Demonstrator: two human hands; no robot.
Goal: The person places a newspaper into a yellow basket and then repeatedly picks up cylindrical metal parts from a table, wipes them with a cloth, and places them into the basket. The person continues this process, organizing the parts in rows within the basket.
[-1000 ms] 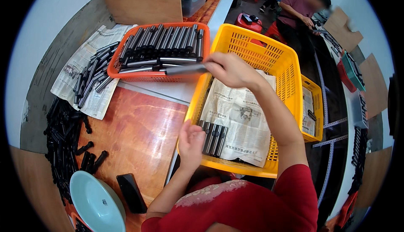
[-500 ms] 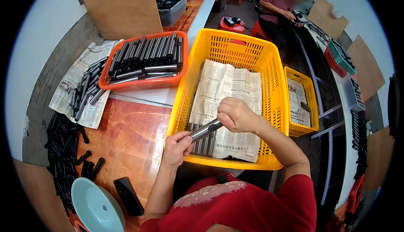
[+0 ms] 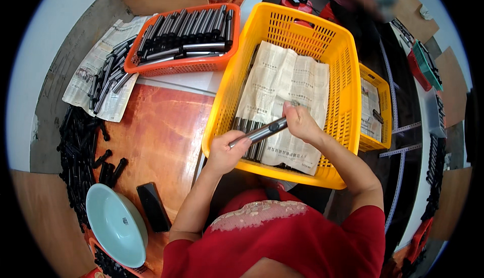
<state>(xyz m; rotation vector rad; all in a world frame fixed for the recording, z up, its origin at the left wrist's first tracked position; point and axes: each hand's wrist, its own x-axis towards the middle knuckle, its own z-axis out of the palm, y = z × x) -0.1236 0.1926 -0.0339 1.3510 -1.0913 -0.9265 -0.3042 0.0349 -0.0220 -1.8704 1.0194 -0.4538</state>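
A grey metal tube with a dark hole or spot near its far end slants upward to the right between my two hands. My left hand is closed around its near end. At the far end my right hand grips the tube, thumb pointing up. Both hands are over the front part of a yellow plastic crate. Inside it lies a sheet of newspaper, and similar tubes show in a row beside the sheet, below the held tube.
An orange basket full of tubes stands left of the crate. More tubes lie on newspaper, with black parts piled nearer. A phone and pale blue bowl sit near left. Right are another yellow crate and a seated person.
The view has shifted, so the crate and basket sit higher in the picture. My right hand has turned from knuckles uppermost to thumb up on the tube. My left hand still holds its near end.
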